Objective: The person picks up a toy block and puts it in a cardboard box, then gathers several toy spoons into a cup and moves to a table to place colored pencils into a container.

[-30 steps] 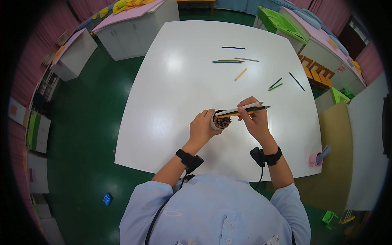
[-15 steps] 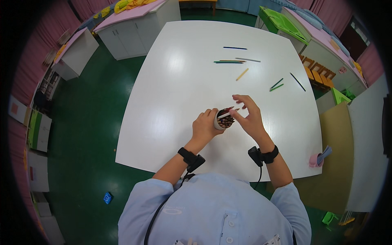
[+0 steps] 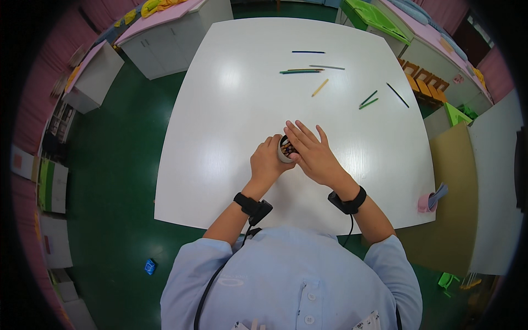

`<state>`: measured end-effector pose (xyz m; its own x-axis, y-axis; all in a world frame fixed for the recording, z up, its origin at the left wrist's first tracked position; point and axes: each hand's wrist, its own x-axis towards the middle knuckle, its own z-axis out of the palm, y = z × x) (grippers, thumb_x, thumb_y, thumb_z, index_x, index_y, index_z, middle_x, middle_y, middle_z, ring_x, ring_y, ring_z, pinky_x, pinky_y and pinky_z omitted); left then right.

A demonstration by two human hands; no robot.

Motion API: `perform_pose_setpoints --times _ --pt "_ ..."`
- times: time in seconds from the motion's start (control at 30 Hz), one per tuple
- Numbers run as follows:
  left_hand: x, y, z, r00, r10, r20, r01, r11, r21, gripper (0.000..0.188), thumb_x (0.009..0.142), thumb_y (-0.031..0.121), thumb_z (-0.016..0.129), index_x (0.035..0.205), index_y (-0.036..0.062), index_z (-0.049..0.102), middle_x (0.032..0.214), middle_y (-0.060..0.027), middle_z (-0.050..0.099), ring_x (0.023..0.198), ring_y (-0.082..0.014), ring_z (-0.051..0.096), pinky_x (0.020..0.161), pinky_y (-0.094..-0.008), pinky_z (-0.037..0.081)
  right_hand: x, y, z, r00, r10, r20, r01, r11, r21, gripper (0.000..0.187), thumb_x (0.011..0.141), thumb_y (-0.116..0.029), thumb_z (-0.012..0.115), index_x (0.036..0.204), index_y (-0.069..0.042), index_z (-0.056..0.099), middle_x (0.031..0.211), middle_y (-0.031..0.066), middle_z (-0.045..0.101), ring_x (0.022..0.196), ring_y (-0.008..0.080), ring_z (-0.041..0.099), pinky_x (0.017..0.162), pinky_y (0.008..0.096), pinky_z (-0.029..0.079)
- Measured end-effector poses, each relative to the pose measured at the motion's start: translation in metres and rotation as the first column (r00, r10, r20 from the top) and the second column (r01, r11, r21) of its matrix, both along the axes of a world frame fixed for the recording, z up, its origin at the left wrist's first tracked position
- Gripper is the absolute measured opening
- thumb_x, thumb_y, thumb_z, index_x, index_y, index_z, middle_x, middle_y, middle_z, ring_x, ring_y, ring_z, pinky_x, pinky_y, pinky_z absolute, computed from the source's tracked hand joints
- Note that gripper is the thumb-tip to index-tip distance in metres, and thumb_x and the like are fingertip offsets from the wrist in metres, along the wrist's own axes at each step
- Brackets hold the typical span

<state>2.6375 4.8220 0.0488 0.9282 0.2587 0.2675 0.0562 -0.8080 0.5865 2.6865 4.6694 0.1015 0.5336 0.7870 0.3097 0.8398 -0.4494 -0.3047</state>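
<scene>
My left hand (image 3: 266,160) is wrapped round a round, light-coloured pencil cup (image 3: 281,156) above the near middle of the white table (image 3: 220,115). Several coloured pencils (image 3: 289,148) stand packed in it, their ends showing at the mouth. Over the right side of that mouth lies my right hand (image 3: 314,155), fingers stretched out and touching the pencil tops or rim. It hides part of the cup, and nothing shows in its grasp. Farther off lie loose pencils: a dark blue one (image 3: 308,52), a grey one (image 3: 328,67), a yellow one (image 3: 320,87) and several more.
Two green pencils (image 3: 368,103) and a black pencil (image 3: 397,95) lie toward the table's right side. A pink holder (image 3: 423,203) sits at the near right corner. Wooden chairs (image 3: 422,87) and a tan panel (image 3: 454,181) stand beyond the right edge.
My right hand has gone from handling a white pencil at the cup's mouth to lying flat over the pencil tops. The white pencil now sits lower. My left hand still grips the cup.
</scene>
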Motion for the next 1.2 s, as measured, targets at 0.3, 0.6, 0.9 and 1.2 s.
perform_pose_setpoints --times 0.3,0.6,0.9,1.2 --pt "0.001 -0.002 0.005 1.000 0.016 -0.015 -0.016 1.000 -0.012 0.060 0.059 0.024 0.084 0.111 0.0068 0.058 0.095 -0.0055 0.065 0.084 -0.0254 0.065 0.068 -0.0346 0.052 0.015 -0.008 -0.005 0.975 0.162 -0.151 -0.144 0.982 0.124 0.061 0.092 -0.027 0.053 0.146 -0.012 0.028 0.152 0.0092 0.027 0.137 0.0262 0.032 0.112 0.0472 0.024" --pt "0.012 0.006 0.000 0.998 0.058 0.013 -0.054 0.982 -0.182 0.057 0.057 0.026 0.087 0.104 0.0105 0.059 0.095 -0.0051 0.067 0.085 -0.0226 0.066 0.070 -0.0331 0.053 0.161 -0.122 -0.121 0.747 -0.587 -0.311 0.657 0.723 0.213 0.050 0.090 -0.021 0.059 0.132 0.000 0.042 0.130 0.0230 0.048 0.118 0.0392 0.047 0.102 0.0432 0.038" --pt "0.019 0.006 0.009 0.990 0.068 -0.122 -0.081 0.991 -0.108 0.058 0.057 0.024 0.088 0.105 0.0074 0.059 0.096 -0.0080 0.068 0.088 -0.0225 0.068 0.074 -0.0328 0.055 0.194 -0.149 -0.149 0.580 -0.758 -0.300 0.716 0.649 -0.257 0.060 0.082 -0.006 0.057 0.137 -0.001 0.036 0.127 0.0233 0.048 0.114 0.0408 0.047 0.098 0.0448 0.042" --pt "0.045 0.007 0.018 0.968 0.020 -0.252 -0.025 1.000 -0.016 0.060 0.055 0.028 0.089 0.104 0.0093 0.060 0.098 -0.0069 0.066 0.088 -0.0249 0.066 0.073 -0.0350 0.054 0.232 -0.139 -0.134 0.632 -0.768 -0.106 0.649 0.599 -0.469 0.076 0.080 -0.004 0.054 0.148 -0.020 0.024 0.126 0.0234 0.044 0.095 0.0368 0.054 0.069 0.0398 0.055"
